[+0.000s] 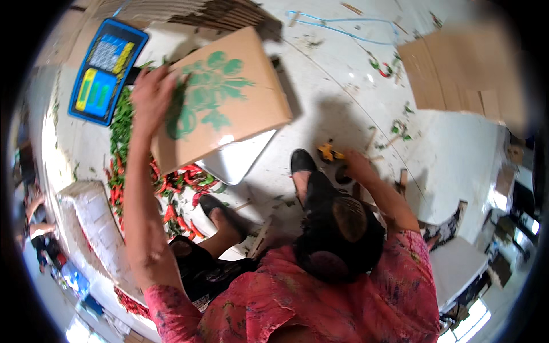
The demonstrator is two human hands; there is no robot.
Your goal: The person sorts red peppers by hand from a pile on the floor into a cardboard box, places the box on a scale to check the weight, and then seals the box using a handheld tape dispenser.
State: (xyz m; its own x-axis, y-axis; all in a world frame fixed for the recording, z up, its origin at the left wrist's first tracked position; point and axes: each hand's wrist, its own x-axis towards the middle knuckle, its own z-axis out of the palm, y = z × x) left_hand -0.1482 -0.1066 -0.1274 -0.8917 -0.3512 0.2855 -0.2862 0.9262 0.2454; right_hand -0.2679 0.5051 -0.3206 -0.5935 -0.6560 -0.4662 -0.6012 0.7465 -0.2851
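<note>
My left hand (pixel 152 96) grips the left side of a closed cardboard box (pixel 266 100), its fingers over the upper edge. Green printed vegetables mark the box's face. It sits at an angle over the pale metal platform (pixel 233 165) of a scale, whose blue display unit (pixel 101 92) stands beyond my left hand. To the right of my feet, my right hand (pixel 358 165) is low by the floor, its fingers curled at the end of a yellow and black tool (pixel 329 151), probably a tape dispenser. Blur hides the exact grip.
Red and green chili peppers (pixel 171 214) lie heaped left of my feet. A flattened cardboard piece (pixel 450 81) is at the right. Blue strapping (pixel 343 21) and plant scraps litter the tiled floor. A long white block (pixel 98 218) stands at the left, with people in the background.
</note>
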